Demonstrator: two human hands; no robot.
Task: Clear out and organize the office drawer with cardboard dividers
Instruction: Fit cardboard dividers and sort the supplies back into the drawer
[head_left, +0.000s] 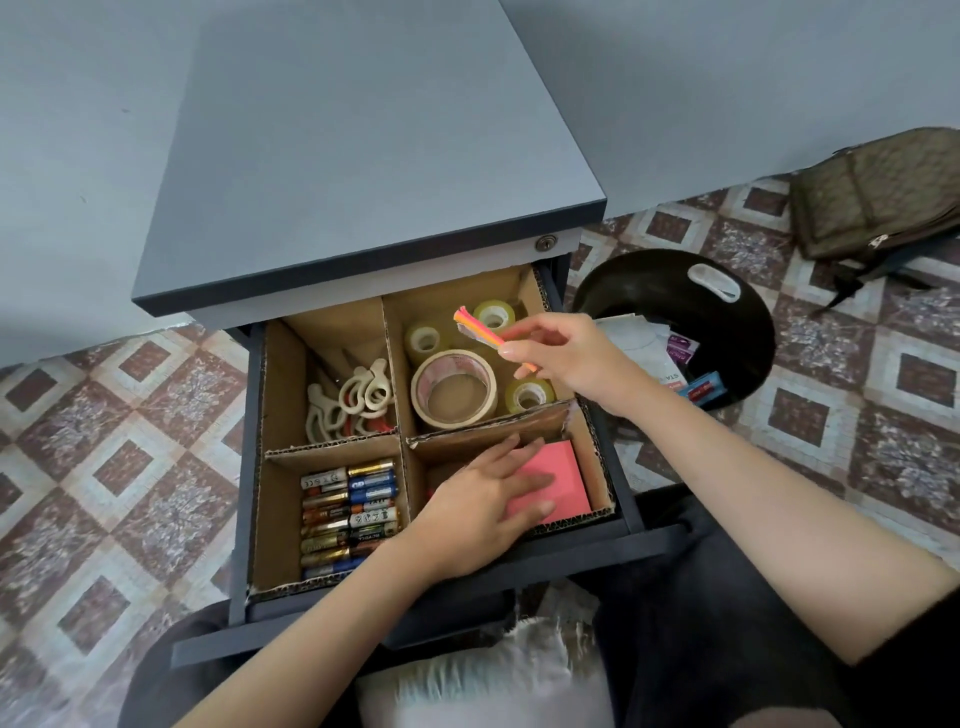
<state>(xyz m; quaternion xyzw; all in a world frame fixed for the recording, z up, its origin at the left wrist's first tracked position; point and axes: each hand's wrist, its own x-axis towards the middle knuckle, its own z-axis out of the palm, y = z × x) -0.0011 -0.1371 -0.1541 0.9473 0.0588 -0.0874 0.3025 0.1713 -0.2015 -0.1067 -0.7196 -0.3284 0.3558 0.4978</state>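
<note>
**Sticky flags poised over a nearly sorted drawer**

We look down into the open drawer (631, 519), split by cardboard dividers (402, 415) into four compartments. Our right hand (566, 358) hangs above the far right compartment, thumb and fingers pinched on a small bundle of neon sticky flags (478, 328). Our left hand (485, 501) lies flat, fingers spread and gripping nothing, on the pink sticky-note pad (558, 475) in the near right compartment.

The risks, as we judge them: the flags are held only at one end and could fan apart or drop among the tape rolls (454, 387) below, the wrong compartment if they belong with the pad. The divider between the two right compartments looks bent and torn at its right end; a knock from either wrist could buckle it further and let things slide across. The left hand covers much of the near right compartment, so it may need to shift before anything goes in.

Contents: far left, white-handled scissors (358, 397); far right, one wide roll and several small clear tape rolls; near left, batteries (349, 514) laid in neat rows; near right, the pad. Beside the drawer's right edge, on the floor, a black bin (644, 280) holds discarded papers and wrappers.
</note>
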